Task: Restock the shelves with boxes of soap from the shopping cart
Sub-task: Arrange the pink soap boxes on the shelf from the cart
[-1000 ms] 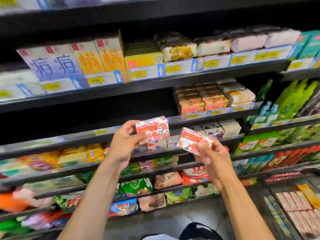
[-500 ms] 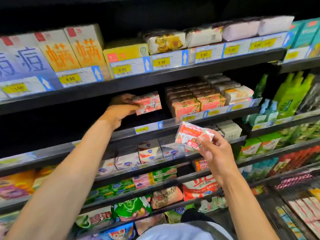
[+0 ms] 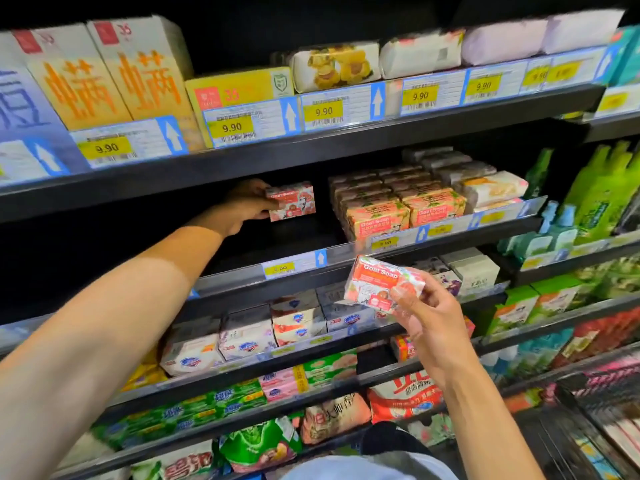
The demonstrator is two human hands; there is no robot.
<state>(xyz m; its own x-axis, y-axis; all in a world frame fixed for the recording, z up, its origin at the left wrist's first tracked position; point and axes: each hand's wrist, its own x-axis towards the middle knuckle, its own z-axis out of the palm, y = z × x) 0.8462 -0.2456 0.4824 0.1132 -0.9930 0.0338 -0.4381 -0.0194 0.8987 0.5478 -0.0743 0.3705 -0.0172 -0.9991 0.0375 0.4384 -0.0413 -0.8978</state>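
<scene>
Big dark shelving rack (image 3: 311, 150) fills the view, tier on tier of packaged soap behind blue-and-yellow price labels. Across the lower left comes the left forearm (image 3: 121, 323), stretched up and into the second shelf (image 3: 346, 252). Down in the bottom right corner is the wire shopping cart (image 3: 588, 420), blurred, its contents hard to read.

On that second shelf, to the right, sits a block of Goat Soap boxes (image 3: 398, 206), stacked several high and running back in rows, fronts against the clear rail. Left of that block the shelf is a dark bay, and the action is there.

The left grip (image 3: 247, 206) is inside the bay, fingers and thumb curled round the left end of the first soap box (image 3: 292, 201), which is upright, label facing out, set well apart from the stacked block. Whether its base is touching the shelf floor, I can't tell.

The right grip (image 3: 429, 317) is lower and out in front of the shelves, below the rail, pinching the second soap box (image 3: 379, 284) by its right end. The box is tilted, "Goat Soap" lettering up, clear of every shelf.

Just left of that box, a blue-and-yellow price tag (image 3: 292, 266) on the rail.
</scene>
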